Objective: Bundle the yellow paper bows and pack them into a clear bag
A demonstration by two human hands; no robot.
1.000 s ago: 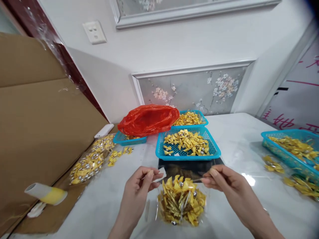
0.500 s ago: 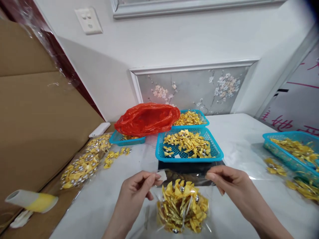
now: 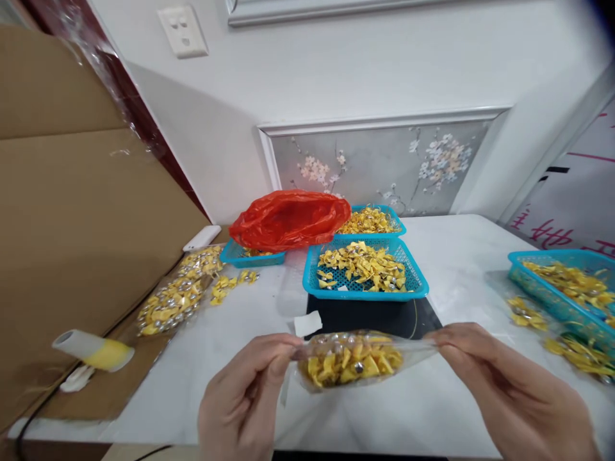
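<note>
A clear plastic bag (image 3: 353, 365) packed with yellow ribbon flowers and silver beads is stretched between my two hands, just above the near part of the table. My left hand (image 3: 250, 390) pinches its left edge between thumb and fingers. On the opposite side, my right hand (image 3: 509, 384) grips the right corner in the same way, pulling the film taut. A small white slip of paper (image 3: 308, 324) lies by my left fingertips, on the table. Past the bag, a blue basket (image 3: 365, 295) of loose yellow flowers rests at the back of a black flat pad (image 3: 365, 317).
A red plastic bag (image 3: 291, 221) covers part of another blue basket (image 3: 254, 260). Filled clear bags (image 3: 177, 291) lie at left, near a white-and-yellow tube (image 3: 93, 351). One more blue basket (image 3: 557, 256) stands at right, with flower bunches (image 3: 579, 355) beside it.
The bag has been lifted and tipped, so its side now faces me instead of its bunched stems. Both hands have closed on its edges. The white slip now lies apart from my left hand.
</note>
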